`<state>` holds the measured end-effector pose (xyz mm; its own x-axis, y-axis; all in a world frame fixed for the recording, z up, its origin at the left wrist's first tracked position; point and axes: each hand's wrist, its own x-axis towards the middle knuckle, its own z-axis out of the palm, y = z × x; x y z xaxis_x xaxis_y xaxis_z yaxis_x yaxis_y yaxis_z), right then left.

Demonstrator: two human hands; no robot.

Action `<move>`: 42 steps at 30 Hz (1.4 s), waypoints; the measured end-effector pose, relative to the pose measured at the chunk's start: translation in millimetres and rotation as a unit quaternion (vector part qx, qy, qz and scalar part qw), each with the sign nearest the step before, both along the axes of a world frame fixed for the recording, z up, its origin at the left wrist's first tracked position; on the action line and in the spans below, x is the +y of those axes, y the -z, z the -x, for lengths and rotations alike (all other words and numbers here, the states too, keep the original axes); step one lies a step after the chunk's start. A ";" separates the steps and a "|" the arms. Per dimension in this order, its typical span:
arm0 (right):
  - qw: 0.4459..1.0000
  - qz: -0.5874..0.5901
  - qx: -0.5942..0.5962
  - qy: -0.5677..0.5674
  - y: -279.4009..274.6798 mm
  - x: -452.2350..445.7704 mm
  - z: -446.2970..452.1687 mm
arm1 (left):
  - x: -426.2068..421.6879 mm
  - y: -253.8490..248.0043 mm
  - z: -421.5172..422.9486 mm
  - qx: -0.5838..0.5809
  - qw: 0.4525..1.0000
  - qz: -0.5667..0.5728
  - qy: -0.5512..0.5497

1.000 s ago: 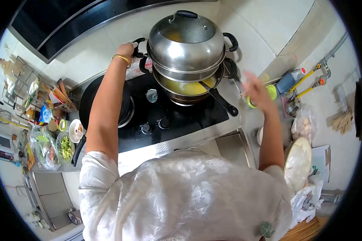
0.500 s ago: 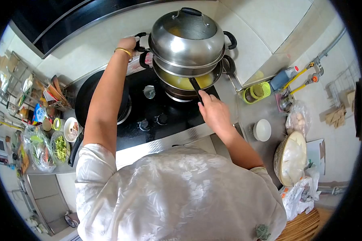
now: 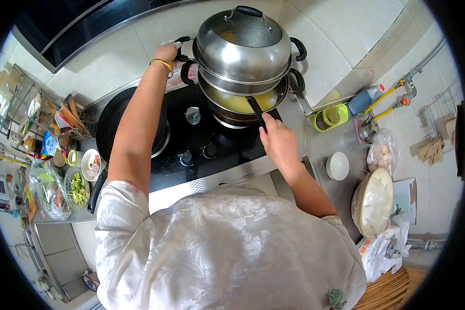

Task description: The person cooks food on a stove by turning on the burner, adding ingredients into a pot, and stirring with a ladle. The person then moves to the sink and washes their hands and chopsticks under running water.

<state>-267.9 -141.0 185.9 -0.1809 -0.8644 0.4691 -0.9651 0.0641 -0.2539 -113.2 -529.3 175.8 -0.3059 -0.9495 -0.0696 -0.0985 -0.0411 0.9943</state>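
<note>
On the hob stands a pot with yellow liquid in it. Above it is a steel steamer tier, shifted so that the pot's near part is uncovered. A domed lid with a dark window covers the tier. My left hand is closed around the tier's black left handle; a bit of white shows by the fingers. In my right hand is a black-handled utensil reaching into the pot. Its head is hidden, so its kind cannot be told.
A black wok sits on the left burner, its handle pointing toward me. Left of it are a bowl of food, cut green vegetables and a utensil rack. On the right counter are a white bowl, a green caddy and a covered basket.
My right hand has shifted slightly, with the utensil's handle a little steeper toward me. My left hand keeps its hold on the steamer tier. The whole view has moved slightly.
</note>
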 end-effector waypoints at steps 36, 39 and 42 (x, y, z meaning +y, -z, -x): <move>0.883 -0.325 -0.194 -0.276 82.5 21.6 -30.9 | 368.9 0.5 -238.8 0.428 0.859 -0.171 -0.225; 0.850 -0.338 -0.198 -0.353 82.4 10.5 -82.0 | 429.1 1.1 -271.2 0.559 0.766 -0.153 -0.279; 0.809 -0.347 -0.199 -0.430 77.8 9.2 -149.5 | 474.6 6.1 -316.4 0.612 0.710 -0.103 -0.333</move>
<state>-118.4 -131.8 108.2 0.6099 -0.7817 -0.1304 -0.5789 -0.3271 -0.7469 203.1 -54.8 169.7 0.2559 -0.9200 -0.2968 0.9433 0.1706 0.2847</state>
